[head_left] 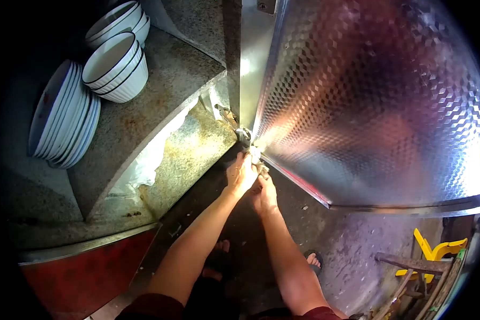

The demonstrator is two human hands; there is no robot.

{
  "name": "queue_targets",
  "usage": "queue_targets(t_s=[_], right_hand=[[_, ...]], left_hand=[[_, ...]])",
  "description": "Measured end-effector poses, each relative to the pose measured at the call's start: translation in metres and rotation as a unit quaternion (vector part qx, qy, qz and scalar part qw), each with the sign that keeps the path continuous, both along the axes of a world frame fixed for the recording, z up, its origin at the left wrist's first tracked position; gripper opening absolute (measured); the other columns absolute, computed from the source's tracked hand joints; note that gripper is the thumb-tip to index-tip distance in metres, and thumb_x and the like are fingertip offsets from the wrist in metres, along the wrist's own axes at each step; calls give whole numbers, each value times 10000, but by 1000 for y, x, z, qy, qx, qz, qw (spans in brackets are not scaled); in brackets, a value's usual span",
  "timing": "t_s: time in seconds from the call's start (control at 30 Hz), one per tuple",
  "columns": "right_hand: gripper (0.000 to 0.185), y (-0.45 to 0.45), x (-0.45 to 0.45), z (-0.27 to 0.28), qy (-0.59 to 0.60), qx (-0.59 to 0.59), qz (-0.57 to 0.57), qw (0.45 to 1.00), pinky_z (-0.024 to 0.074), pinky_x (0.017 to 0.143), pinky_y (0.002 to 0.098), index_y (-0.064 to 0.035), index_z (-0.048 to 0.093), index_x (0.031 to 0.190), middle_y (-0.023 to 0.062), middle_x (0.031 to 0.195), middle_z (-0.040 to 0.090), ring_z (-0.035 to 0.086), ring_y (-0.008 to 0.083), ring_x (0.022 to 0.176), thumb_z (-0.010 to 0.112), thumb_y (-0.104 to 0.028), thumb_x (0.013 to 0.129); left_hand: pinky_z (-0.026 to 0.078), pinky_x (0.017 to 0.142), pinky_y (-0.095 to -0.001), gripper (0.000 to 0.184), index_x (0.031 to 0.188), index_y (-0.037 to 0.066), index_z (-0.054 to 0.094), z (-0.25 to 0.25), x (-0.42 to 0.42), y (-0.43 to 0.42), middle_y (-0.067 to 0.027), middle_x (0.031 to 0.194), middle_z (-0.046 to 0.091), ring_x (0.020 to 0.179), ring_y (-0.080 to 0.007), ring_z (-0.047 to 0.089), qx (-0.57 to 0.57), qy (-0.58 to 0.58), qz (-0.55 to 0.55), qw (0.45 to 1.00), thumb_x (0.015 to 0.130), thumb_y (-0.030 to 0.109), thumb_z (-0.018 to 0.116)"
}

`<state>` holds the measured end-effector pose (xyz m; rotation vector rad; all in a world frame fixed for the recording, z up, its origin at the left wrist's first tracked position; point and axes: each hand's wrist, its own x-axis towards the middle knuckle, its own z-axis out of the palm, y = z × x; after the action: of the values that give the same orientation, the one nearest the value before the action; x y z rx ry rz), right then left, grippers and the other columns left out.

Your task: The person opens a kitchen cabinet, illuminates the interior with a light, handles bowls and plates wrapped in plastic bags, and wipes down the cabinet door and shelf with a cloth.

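Note:
My left hand (241,173) reaches forward to the corner where the stone counter meets the metal panel, its fingers closed around a small pale item (255,153) too bright to make out. Just right of it and a little lower, my right hand (265,193) is closed too, with its fingertips at a pale lump below that item. Both hands are close together. A shiny metal fitting (244,135) sits just beyond the fingertips, at the foot of an upright metal strip (249,69).
Stacked bowls (120,69) and upright plates (66,120) stand on the stone counter (144,114) at left. A large patterned metal panel (368,117) fills the right. Wooden pieces (413,264) and a yellow object (437,250) lie at lower right. My feet are on the dark floor.

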<state>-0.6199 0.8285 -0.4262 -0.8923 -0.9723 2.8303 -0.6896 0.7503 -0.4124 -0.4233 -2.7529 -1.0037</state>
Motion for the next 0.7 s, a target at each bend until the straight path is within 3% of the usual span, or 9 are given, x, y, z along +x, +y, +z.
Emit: queue_targets(t_s=[0.1, 0.17, 0.2, 0.37, 0.47, 0.57, 0.63, 0.7], right_hand=[[283, 4, 11, 6, -27, 7, -45, 999, 473, 910, 429, -144, 512, 1198, 60, 1150, 585, 565, 226, 1080, 477, -195, 921], [294, 6, 26, -11, -45, -8, -60, 997, 471, 925, 427, -129, 498, 1209, 76, 1172, 572, 565, 242, 1082, 470, -182, 921], [323, 5, 35, -18, -108, -9, -84, 991, 458, 945, 421, -101, 472, 1239, 90, 1196, 556, 555, 255, 1099, 464, -138, 919], [323, 9, 22, -9, 26, 29, -46, 998, 433, 968, 411, -68, 478, 1254, 86, 1231, 543, 532, 245, 1120, 491, -163, 946], [306, 10, 7, 3, 14, -37, -57, 998, 437, 965, 413, -77, 486, 1252, 85, 1219, 553, 533, 244, 1121, 455, -198, 973], [312, 18, 19, 24, -75, -63, -88, 991, 441, 962, 417, -89, 483, 1261, 79, 1220, 555, 536, 248, 1120, 429, -222, 984], [341, 24, 33, 18, -54, -62, -114, 990, 440, 964, 425, -101, 468, 1288, 72, 1250, 548, 534, 254, 1138, 399, -257, 992], [358, 39, 50, 16, -21, -81, -124, 989, 434, 973, 430, -103, 459, 1303, 69, 1276, 539, 529, 258, 1158, 391, -270, 994]], left_hand=[[531, 661, -419, 293, 1049, 116, 574, 4, 16, 3, -132, 980, 599, 764, -367, 623, 54, -6, -71, 996, 762, 62, 546], [533, 654, -420, 281, 1038, 114, 557, 12, 32, -2, -148, 968, 590, 752, -373, 623, -8, -103, -168, 980, 766, 46, 546], [517, 692, -434, 276, 1061, 93, 538, -4, 35, -3, -181, 966, 581, 793, -381, 611, 8, -91, -204, 975, 787, 68, 549], [468, 770, -484, 257, 1068, 48, 548, -22, 9, -6, -209, 993, 563, 900, -412, 573, 129, -108, 0, 986, 846, 178, 537], [490, 769, -453, 285, 1112, 74, 561, 2, -1, 1, -176, 1025, 586, 887, -387, 591, 50, -98, 3, 994, 843, 155, 514], [503, 740, -448, 279, 1098, 87, 546, 11, 13, 20, -162, 1016, 584, 856, -380, 600, 12, -97, -1, 995, 822, 122, 515], [514, 675, -467, 290, 1071, 102, 529, 15, 30, 35, -160, 1004, 575, 787, -393, 609, 50, -36, -33, 998, 781, 82, 537], [516, 649, -474, 308, 1076, 92, 523, 15, 47, 52, -177, 1008, 568, 751, -401, 613, 9, -75, -59, 995, 769, 83, 546]])
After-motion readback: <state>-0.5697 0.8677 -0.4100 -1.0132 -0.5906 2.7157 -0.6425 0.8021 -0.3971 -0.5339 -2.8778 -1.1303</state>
